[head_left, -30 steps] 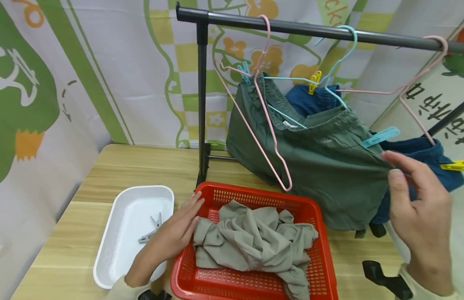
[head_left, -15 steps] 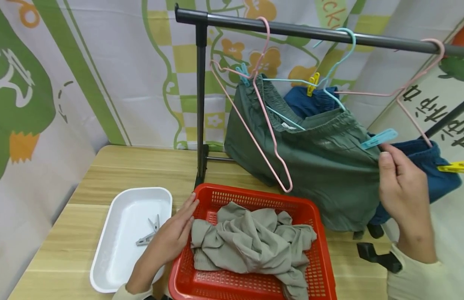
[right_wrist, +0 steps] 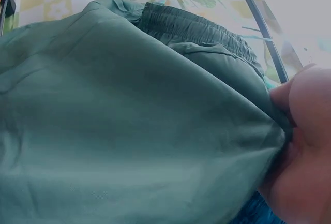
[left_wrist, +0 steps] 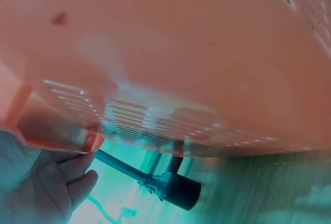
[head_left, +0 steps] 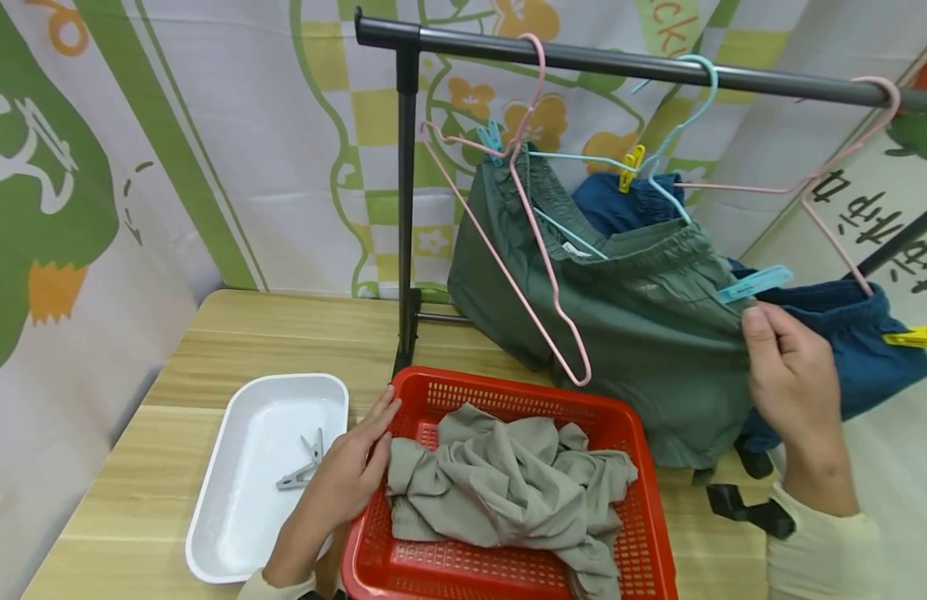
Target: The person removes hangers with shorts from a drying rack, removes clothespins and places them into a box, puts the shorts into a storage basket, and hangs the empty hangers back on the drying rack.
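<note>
- Since a second ago, the person's right hand point(head_left: 797, 375), which was raised with finger and thumb parted, has moved left onto the side edge of the green shorts point(head_left: 621, 333) and now pinches it.
- Across the wooden table point(head_left: 231, 333) stands a black rack point(head_left: 621, 65), its rail running along the top.
- Green shorts hang from a teal hanger point(head_left: 714, 83) on that rail, behind and above the basket, waistband up; the right-wrist view shows their fabric drawn to a point at the pinching fingers.
- Red basket point(head_left: 508, 382) sits on the table below the shorts, with a crumpled grey-beige cloth point(head_left: 508, 483) inside.
- Blue garment point(head_left: 876, 367) hangs behind the green one, on a pink hanger.
- White tray point(head_left: 234, 500) lies left of the basket.
- Another pink hanger point(head_left: 534, 217) dangles in front of the shorts' left part.
- Left hand point(head_left: 347, 475) rests on the basket's left rim, fingers extended and relaxed.
- Light-blue clip point(head_left: 756, 284) bites the shorts' right waistband corner, just above the right hand's fingertips.
- Grey clip point(head_left: 298, 477) lies in the tray, near the left hand.
</note>
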A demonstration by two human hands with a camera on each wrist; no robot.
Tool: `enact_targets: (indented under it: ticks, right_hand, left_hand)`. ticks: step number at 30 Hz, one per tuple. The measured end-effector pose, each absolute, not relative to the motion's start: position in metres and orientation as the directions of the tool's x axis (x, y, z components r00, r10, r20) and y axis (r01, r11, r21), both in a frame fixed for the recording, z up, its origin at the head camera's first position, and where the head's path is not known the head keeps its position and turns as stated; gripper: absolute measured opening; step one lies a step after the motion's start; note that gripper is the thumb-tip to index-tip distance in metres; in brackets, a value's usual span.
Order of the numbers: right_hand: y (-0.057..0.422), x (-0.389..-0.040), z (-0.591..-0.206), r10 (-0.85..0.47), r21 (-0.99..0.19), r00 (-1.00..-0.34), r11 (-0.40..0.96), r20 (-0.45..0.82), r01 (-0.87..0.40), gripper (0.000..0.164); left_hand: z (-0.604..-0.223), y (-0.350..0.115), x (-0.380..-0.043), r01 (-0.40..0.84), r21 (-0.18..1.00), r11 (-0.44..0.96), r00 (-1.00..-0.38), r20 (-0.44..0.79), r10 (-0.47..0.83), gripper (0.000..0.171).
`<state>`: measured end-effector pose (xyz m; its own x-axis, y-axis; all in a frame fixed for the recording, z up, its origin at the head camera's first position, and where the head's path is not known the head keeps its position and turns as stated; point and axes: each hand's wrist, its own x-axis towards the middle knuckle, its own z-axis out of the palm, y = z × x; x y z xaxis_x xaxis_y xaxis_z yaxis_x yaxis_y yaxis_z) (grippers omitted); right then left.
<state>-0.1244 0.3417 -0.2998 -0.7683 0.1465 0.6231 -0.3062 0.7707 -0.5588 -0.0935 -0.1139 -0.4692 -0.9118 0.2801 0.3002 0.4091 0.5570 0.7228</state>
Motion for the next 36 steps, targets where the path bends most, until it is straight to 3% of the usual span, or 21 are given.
enact_targets:
  ticks: [9, 36]
  right_hand:
    - [0.337, -0.128, -0.303, 0.179, -0.544, -0.66, 0.737, 0.73, -0.401, 0.03]
    - [0.336, -0.126, -0.295, 0.348, -0.584, -0.493, 0.65, 0.797, -0.486, 0.024]
  left_hand:
    - [-0.468, -0.113, -0.092, 0.403, 0.725, 0.559, -0.915, 0.299, 0.272, 0.044]
    - [-0.471, -0.113, -0.093, 0.41, 0.736, 0.539, -0.912, 0.31, 0.269, 0.045]
